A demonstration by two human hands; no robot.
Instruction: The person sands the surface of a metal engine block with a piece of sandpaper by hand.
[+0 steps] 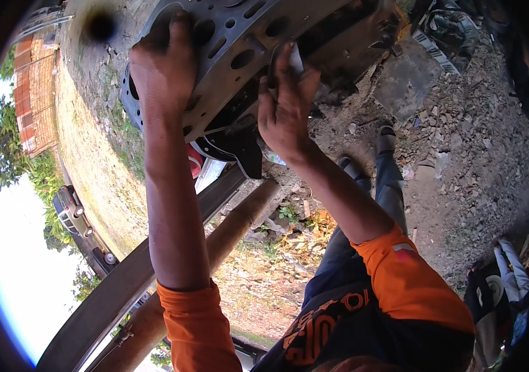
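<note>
A large grey metal engine block [220,38], its flat face full of round and slotted holes, fills the top of the view. My left hand [164,71] is closed over the block's left end, its fingers curled at a big round opening and partly hidden. Lower on the block's near side, my right hand [286,105] pinches a small, thin, whitish flat piece [295,59] against the dark metal. What that piece is made of does not show clearly. Beneath the block, a black bracket-like part [243,152] sticks out.
Beside my left arm run a long metal beam [125,279] and a brown pole [240,214]. Rubble ground [444,173] lies to the right, with a flat grey slab [407,80]. Parked vehicles [72,211] and a brick wall [35,93] are at the left.
</note>
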